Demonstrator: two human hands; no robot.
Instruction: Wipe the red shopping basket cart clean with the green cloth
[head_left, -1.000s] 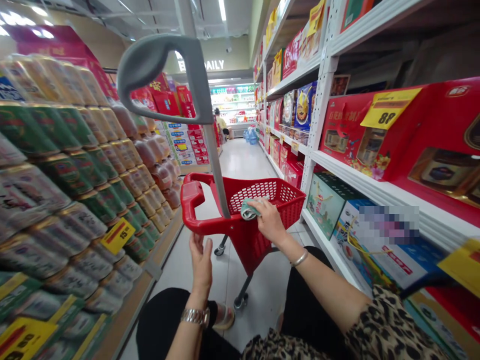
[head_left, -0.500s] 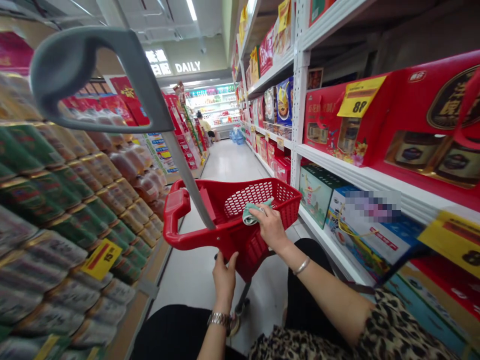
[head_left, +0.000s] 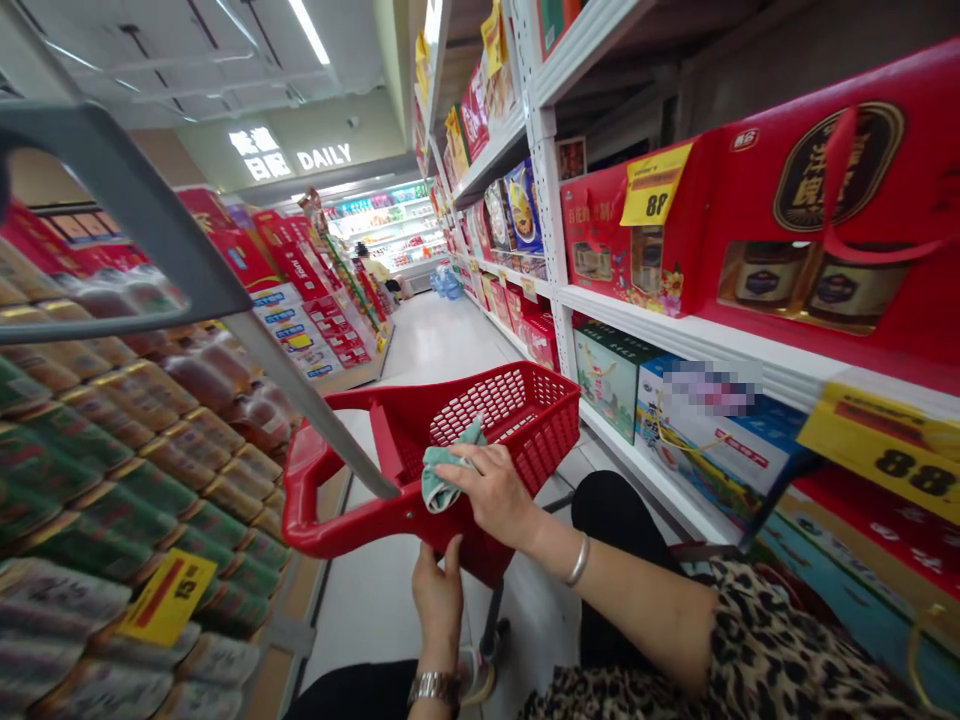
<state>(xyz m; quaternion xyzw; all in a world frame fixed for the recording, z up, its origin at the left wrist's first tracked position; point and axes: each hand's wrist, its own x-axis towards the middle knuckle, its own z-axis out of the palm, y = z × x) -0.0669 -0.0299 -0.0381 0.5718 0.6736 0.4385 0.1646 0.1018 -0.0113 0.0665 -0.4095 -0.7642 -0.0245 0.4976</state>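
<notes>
A red plastic shopping cart basket point(head_left: 510, 420) with a perforated wall stands in front of me, and a grey pole point(head_left: 300, 400) rises from it to a grey looped handle point(head_left: 112, 200). My right hand point(head_left: 487, 495) is closed on a pale green cloth point(head_left: 442, 475), pressing it against the basket's inner edge. My left hand point(head_left: 439, 600) rests against the outside of the basket's near wall, below the cloth. It holds nothing that I can see.
White shelves with red gift boxes point(head_left: 637, 230) line the right, and stacked cans in wrap point(head_left: 112, 500) line the left. A person point(head_left: 371, 265) stands far down the tiled aisle point(head_left: 442, 340). Yellow price tags point(head_left: 881, 440) hang on the shelf edges.
The cart and cloth have shifted left and lower in view. The right hand has drawn the cloth toward the basket's near side, and the left hand has risen against the basket.
</notes>
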